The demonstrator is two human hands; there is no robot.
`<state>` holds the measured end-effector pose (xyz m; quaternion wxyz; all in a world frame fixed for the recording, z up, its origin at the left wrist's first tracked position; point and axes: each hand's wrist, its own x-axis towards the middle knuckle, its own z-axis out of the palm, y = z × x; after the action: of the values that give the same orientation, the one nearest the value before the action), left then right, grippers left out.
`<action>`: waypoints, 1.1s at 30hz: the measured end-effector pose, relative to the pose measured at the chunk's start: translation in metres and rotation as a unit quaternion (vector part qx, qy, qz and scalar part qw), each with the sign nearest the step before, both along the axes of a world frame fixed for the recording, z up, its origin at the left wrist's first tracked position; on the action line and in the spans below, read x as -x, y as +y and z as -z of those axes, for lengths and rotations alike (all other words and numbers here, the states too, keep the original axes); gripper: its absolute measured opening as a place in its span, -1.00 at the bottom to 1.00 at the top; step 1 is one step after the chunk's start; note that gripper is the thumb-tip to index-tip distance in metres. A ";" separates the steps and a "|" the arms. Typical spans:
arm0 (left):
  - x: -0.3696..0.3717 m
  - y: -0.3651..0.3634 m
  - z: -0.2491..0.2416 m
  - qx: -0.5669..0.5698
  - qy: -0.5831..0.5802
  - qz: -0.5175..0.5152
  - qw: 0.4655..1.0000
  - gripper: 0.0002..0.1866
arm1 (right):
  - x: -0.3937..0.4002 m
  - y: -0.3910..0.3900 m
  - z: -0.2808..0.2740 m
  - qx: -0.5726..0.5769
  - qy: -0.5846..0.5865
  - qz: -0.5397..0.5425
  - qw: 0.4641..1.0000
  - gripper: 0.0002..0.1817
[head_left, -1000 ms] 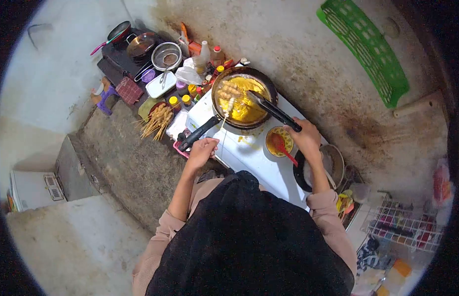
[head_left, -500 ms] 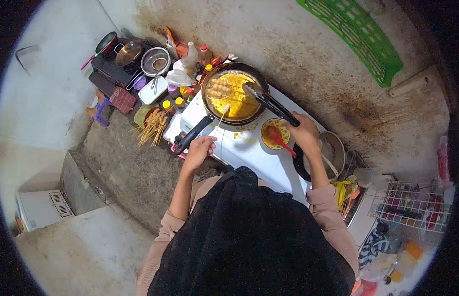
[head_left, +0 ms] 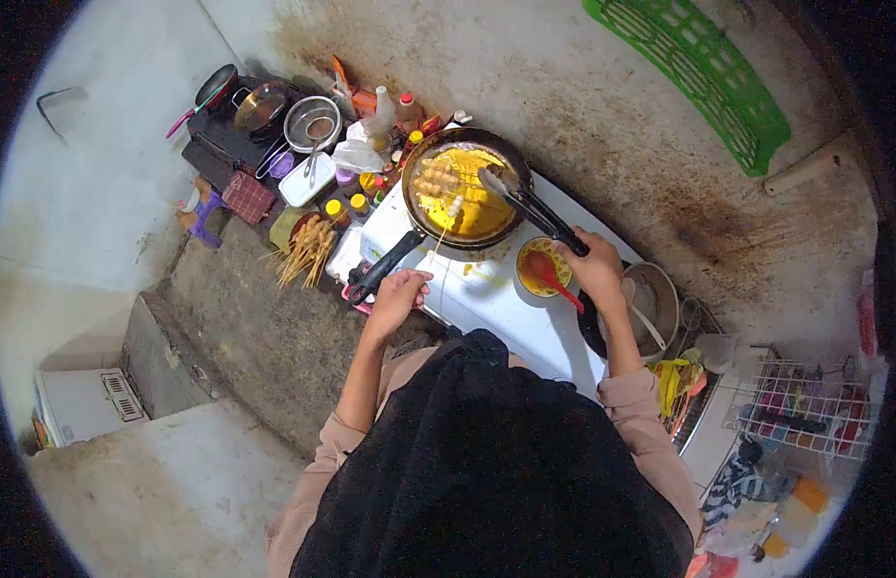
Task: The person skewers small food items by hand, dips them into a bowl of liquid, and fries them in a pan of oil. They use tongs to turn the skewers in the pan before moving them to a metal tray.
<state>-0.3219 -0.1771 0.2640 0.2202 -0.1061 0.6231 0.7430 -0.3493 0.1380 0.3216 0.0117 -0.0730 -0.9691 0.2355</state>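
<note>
My left hand (head_left: pixel 400 294) is closed in a pinch on the thin stick of a skewer (head_left: pixel 444 232). A pale piece of food on the skewer's far end sits in the yellow egg and oil in the frying pan (head_left: pixel 514 154). My right hand (head_left: pixel 595 262) grips black-handled tongs (head_left: pixel 546 216), and their metal tips are over the right side of the pan, touching or close to the egg. Several browned skewered pieces (head_left: pixel 435 179) lie at the pan's left. Below the tongs stands a bowl (head_left: pixel 521 279) holding orange-yellow liquid and a red spoon (head_left: pixel 564 292).
The pan's black handle (head_left: pixel 388 267) points toward my left hand. Several skewers (head_left: pixel 309 246) are heaped left of the white stove top (head_left: pixel 486 308). Jars (head_left: pixel 359 203) and bottles (head_left: pixel 408 111) line the back left. A pot (head_left: pixel 657 299) with a ladle stands near my right forearm.
The whole view has shifted slightly right and down. My left hand still holds the skewer, its tip a little higher in the pan, and my right hand keeps the tongs.
</note>
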 end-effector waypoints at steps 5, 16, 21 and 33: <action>0.000 -0.002 -0.001 0.001 -0.003 0.005 1.000 -0.78 | -0.006 -0.016 0.000 0.017 0.034 -0.020 0.999 -0.42; 0.003 -0.002 -0.011 0.012 0.016 0.013 1.000 -0.79 | -0.003 -0.030 -0.014 -0.012 -0.011 -0.062 0.998 -0.43; 0.003 -0.003 -0.014 0.037 0.033 0.025 0.998 -0.78 | -0.001 -0.017 -0.002 0.011 0.052 -0.032 0.998 -0.41; 0.006 0.017 -0.033 0.079 0.050 0.202 0.975 -0.79 | -0.032 0.026 0.006 0.109 0.061 0.091 0.988 -0.42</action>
<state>-0.3278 -0.1604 0.2971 0.3251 0.0419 0.6987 0.6359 -0.3170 0.1638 0.3161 0.0839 -0.1473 -0.9245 0.3413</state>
